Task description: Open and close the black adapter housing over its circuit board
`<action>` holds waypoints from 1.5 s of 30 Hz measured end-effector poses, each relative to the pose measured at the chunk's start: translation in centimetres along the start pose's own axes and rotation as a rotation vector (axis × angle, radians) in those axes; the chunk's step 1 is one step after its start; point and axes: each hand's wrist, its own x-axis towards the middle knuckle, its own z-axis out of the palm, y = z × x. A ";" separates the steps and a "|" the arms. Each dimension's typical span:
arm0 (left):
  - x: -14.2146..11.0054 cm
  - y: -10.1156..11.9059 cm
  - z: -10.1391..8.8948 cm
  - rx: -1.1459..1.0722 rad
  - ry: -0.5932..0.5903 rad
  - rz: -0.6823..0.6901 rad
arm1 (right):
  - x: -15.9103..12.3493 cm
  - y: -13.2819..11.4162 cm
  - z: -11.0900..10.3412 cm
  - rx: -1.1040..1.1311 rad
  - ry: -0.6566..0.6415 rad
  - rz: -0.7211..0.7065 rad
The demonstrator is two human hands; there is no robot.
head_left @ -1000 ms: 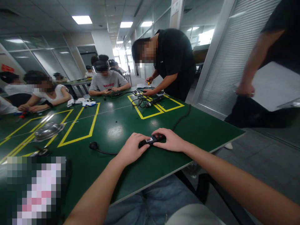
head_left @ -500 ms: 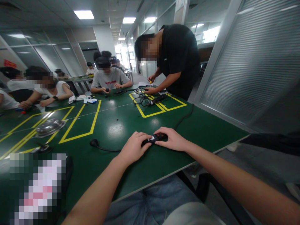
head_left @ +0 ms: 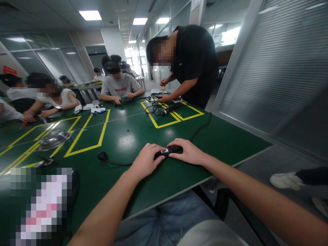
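Close to the table's near edge, my left hand (head_left: 147,159) closes round the left end of a slim black corded device (head_left: 164,152) with a white label. Its right end is gripped by my right hand (head_left: 188,152), thumb and fingers wrapped on it. The fingers hide much of the body, so its exact kind does not show. From under my left hand a black cord runs left to a round black plug (head_left: 102,156) lying on the green table (head_left: 143,198). Beyond my right hand another black cable (head_left: 202,127) curves away to the back right.
Yellow tape (head_left: 167,125) marks frames on the table. A tangle of black cables (head_left: 153,108) lies at the far side, where a standing person (head_left: 196,58) holds a yellow-handled screwdriver (head_left: 163,87). A metal bowl (head_left: 55,139), gloves (head_left: 98,110) and a blurred-out object (head_left: 43,208) are at left.
My hands keep their hold on the black device with little movement. The person walking at the right has moved mostly out of view, leaving a shoe. The seated person opposite has shifted their hands.
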 end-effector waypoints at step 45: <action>-0.2 -0.1 -1.3 0.131 0.005 -0.157 | -0.4 -0.6 0.1 -0.057 0.092 -0.011</action>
